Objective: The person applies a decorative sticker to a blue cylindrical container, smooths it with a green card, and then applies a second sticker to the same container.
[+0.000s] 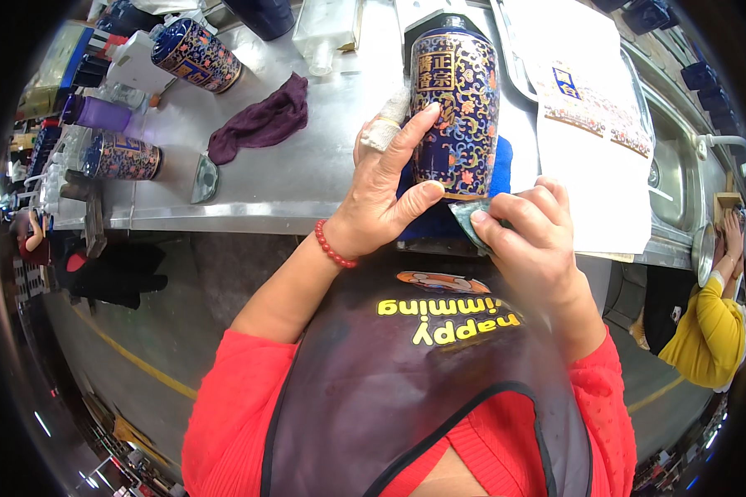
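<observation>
A tall dark-blue ceramic bottle [460, 103] with gold and orange floral patterns stands upright on a blue cloth [501, 161] at the metal table's near edge. My left hand [385, 186] wraps around its left side, thumb across the front, with a bandaged finger behind it. My right hand [530, 236] presses a small grey-green pad [466, 217] against the bottle's base at the lower right.
Two similar patterned bottles [199, 54] [124, 156] lie on the steel table [290, 182] at the left, beside a purple rag [261, 120]. White sheets with printed decals [593, 124] lie to the right. A person in a yellow sleeve [709, 327] works at far right.
</observation>
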A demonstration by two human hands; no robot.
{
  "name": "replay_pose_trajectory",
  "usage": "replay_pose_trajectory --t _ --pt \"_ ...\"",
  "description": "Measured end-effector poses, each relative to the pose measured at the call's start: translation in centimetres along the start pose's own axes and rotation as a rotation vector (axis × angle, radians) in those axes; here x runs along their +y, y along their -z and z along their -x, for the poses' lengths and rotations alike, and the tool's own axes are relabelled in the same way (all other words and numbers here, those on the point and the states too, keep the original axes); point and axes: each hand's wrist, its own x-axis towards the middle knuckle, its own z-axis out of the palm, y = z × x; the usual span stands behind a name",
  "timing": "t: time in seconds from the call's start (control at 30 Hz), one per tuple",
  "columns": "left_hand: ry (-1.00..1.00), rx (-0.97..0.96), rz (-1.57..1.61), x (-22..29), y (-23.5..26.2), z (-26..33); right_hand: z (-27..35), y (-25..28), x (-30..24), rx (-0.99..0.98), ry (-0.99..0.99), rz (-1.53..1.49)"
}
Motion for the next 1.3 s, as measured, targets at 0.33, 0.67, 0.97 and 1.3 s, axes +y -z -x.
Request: replay_pose_trajectory --t 0.33,0.67,0.97,1.3 --pt "-0.144 0.031 -0.508 -0.1 1.1 -0.2 -2.7 0.1 -1.1 0.006 0.022 0.118" --pt "-0.200 -0.005 -0.732 2.6 1.9 -1.4 -2.1 -0.1 -1.2 -0.050 0.007 0.163" --pt "-0.165 0.011 -0.660 2.2 1.3 -1.0 -0.7 -0.4 0.0 0.150 -0.070 -0.069" --pt "-0.167 -0.010 -0.683 1.9 1.0 -1.1 0.8 -1.2 0.7 0.112 -0.087 -0.206"
